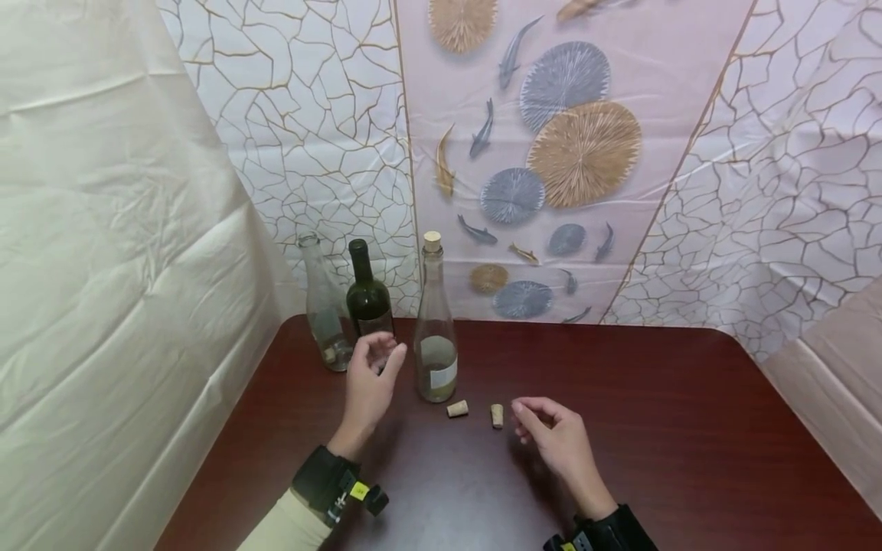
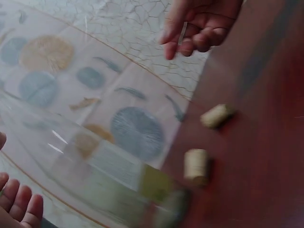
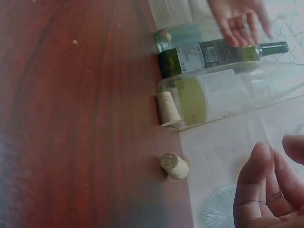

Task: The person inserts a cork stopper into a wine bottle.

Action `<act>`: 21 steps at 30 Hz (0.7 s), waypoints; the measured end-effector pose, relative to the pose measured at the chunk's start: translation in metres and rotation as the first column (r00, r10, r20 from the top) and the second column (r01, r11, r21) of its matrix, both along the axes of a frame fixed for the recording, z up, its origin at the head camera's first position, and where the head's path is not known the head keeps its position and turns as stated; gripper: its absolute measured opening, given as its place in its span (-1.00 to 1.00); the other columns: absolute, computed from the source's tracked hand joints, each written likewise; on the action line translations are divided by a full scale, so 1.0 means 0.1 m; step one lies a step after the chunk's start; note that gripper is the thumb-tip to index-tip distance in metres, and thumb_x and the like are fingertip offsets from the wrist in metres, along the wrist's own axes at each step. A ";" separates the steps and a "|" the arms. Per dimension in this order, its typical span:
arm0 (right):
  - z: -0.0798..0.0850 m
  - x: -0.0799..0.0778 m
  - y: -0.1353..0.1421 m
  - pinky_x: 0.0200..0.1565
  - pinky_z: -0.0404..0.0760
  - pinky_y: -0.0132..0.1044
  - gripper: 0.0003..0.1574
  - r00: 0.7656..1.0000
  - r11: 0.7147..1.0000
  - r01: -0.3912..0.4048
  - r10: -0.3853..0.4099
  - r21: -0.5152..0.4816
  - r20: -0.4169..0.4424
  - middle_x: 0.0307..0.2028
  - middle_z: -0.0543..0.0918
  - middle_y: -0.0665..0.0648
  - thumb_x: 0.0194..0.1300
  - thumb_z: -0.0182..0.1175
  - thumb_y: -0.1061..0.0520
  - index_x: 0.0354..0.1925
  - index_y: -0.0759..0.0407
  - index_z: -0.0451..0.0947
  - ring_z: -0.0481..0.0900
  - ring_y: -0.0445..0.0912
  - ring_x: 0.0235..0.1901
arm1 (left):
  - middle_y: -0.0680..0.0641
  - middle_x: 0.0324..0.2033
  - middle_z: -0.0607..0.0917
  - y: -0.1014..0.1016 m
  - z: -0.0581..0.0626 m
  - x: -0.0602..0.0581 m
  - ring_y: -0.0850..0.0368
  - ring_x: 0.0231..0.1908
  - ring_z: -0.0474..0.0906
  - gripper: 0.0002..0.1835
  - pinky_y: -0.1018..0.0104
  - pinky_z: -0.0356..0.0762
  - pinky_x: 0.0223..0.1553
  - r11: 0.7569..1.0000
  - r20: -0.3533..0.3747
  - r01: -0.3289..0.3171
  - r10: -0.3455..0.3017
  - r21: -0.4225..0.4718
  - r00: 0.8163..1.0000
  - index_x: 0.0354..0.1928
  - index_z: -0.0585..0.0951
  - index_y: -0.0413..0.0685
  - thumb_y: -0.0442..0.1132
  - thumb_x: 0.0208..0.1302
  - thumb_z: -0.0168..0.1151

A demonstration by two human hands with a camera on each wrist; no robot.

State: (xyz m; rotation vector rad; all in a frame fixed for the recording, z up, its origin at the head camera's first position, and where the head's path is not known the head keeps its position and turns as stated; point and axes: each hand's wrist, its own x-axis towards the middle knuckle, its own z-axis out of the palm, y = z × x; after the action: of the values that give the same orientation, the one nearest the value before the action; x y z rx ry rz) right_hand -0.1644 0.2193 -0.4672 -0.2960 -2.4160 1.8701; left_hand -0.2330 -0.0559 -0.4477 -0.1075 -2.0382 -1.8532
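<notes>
My left hand [image 1: 370, 383] hovers with loosely bent fingers before the dark green wine bottle [image 1: 370, 298], covering its lower part in the head view. To its right stands a clear bottle [image 1: 436, 321] with a pale label and a stopper [image 1: 432, 242] in its mouth. Two loose corks lie near that bottle's base, one cork [image 1: 458, 409] close by and another cork [image 1: 497, 415] further right. My right hand [image 1: 554, 436] is beside the second cork, thumb and fingers bent close together; nothing shows in its grasp. In the right wrist view, its fingertips [image 3: 260, 152] are apart from both corks [image 3: 175, 166].
A second clear bottle [image 1: 322, 310], without a stopper, stands at the back left with a small cork-like piece [image 1: 329, 354] inside near the bottom. The reddish-brown table [image 1: 654, 398] ends at a patterned cloth backdrop [image 1: 331, 122]. A pale curtain [image 1: 124, 268] hangs along the left.
</notes>
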 end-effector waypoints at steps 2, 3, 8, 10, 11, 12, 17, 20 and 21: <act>-0.03 0.01 -0.01 -0.34 0.73 -0.32 -0.60 1.000 1.000 0.001 -0.001 -0.013 0.010 -0.27 0.82 0.21 0.42 0.39 -0.01 0.03 0.26 0.73 0.73 -0.09 -0.43 | -0.15 -0.01 0.67 -0.02 -0.15 0.07 0.19 -0.01 0.60 -0.67 0.37 0.61 0.09 1.000 0.073 -0.002 0.002 0.003 0.997 0.13 0.57 -0.16 -0.19 0.44 0.36; -0.05 0.02 -0.01 -0.34 0.72 -0.32 -0.60 1.000 1.000 0.002 -0.002 -0.020 0.017 -0.29 0.82 0.19 0.41 0.39 -0.01 0.03 0.27 0.73 0.73 -0.09 -0.43 | -0.14 -0.02 0.68 -0.03 -0.21 0.10 0.22 -0.03 0.60 -0.68 0.41 0.60 0.06 1.000 0.100 0.004 -0.005 0.005 0.995 0.12 0.58 -0.16 -0.19 0.45 0.35; -0.13 0.01 -0.01 -0.33 0.72 -0.31 -0.60 0.998 0.999 0.015 -0.013 -0.035 0.057 -0.34 0.79 0.14 0.42 0.38 -0.03 0.02 0.24 0.73 0.71 -0.13 -0.45 | -0.16 -0.04 0.70 0.00 -0.44 0.21 0.20 -0.07 0.62 -0.70 0.46 0.61 -0.02 0.999 0.166 0.028 -0.031 0.021 0.986 0.08 0.59 -0.18 -0.18 0.45 0.35; -0.15 0.00 -0.01 -0.32 0.73 -0.31 -0.61 0.997 0.999 0.020 -0.017 -0.040 0.072 -0.34 0.79 0.12 0.42 0.38 -0.03 0.03 0.23 0.73 0.72 -0.13 -0.43 | -0.15 -0.06 0.71 0.01 -0.49 0.23 0.17 -0.08 0.62 -0.72 0.47 0.60 -0.05 0.999 0.190 0.015 -0.020 0.030 0.982 0.06 0.60 -0.17 -0.18 0.45 0.35; -0.16 0.00 0.00 -0.32 0.73 -0.31 -0.62 0.997 0.999 0.020 -0.017 -0.043 0.079 -0.34 0.78 0.11 0.43 0.37 -0.02 0.03 0.23 0.73 0.72 -0.12 -0.42 | -0.14 -0.07 0.71 0.02 -0.51 0.24 0.16 -0.08 0.62 -0.73 0.48 0.59 -0.07 0.999 0.204 0.006 -0.013 0.033 0.979 0.05 0.60 -0.16 -0.18 0.44 0.35; -0.17 -0.01 0.00 -0.31 0.74 -0.30 -0.63 0.996 0.998 0.023 -0.018 -0.053 0.087 -0.35 0.78 0.11 0.43 0.37 0.00 0.03 0.24 0.73 0.73 -0.11 -0.41 | -0.14 -0.08 0.70 0.02 -0.53 0.24 0.14 -0.09 0.62 -0.74 0.48 0.59 -0.08 0.999 0.219 -0.001 -0.007 0.035 0.976 0.04 0.60 -0.15 -0.18 0.44 0.36; -0.23 -0.01 0.00 -0.28 0.75 -0.28 -0.62 0.992 0.996 0.035 -0.025 -0.078 0.123 -0.35 0.78 0.11 0.44 0.36 0.00 0.05 0.24 0.72 0.74 -0.08 -0.37 | -0.13 -0.09 0.69 0.02 -0.58 0.25 0.13 -0.10 0.62 -0.74 0.48 0.58 -0.10 0.999 0.247 -0.006 -0.005 0.047 0.969 0.03 0.60 -0.17 -0.19 0.45 0.35; -0.25 -0.01 0.00 -0.29 0.75 -0.29 -0.61 0.991 0.996 0.033 -0.022 -0.081 0.130 -0.33 0.78 0.12 0.45 0.35 0.00 0.06 0.25 0.71 0.74 -0.10 -0.37 | -0.13 -0.10 0.69 0.02 -0.60 0.25 0.13 -0.11 0.62 -0.74 0.48 0.58 -0.12 0.999 0.244 -0.003 -0.009 0.048 0.970 0.04 0.60 -0.18 -0.20 0.45 0.34; -0.26 -0.01 0.00 -0.29 0.75 -0.30 -0.61 0.991 0.996 0.031 -0.020 -0.081 0.132 -0.32 0.78 0.13 0.45 0.35 0.00 0.06 0.26 0.71 0.74 -0.12 -0.37 | -0.14 -0.10 0.69 0.02 -0.61 0.25 0.12 -0.12 0.63 -0.74 0.48 0.59 -0.12 0.999 0.243 -0.002 -0.010 0.048 0.970 0.04 0.60 -0.19 -0.20 0.45 0.34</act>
State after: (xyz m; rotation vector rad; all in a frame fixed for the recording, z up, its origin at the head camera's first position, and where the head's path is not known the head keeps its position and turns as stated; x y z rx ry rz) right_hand -0.1653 0.2189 -0.4930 -0.4681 -2.4061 2.0032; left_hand -0.2077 -0.0542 -0.5088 0.1361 -2.1499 -2.0009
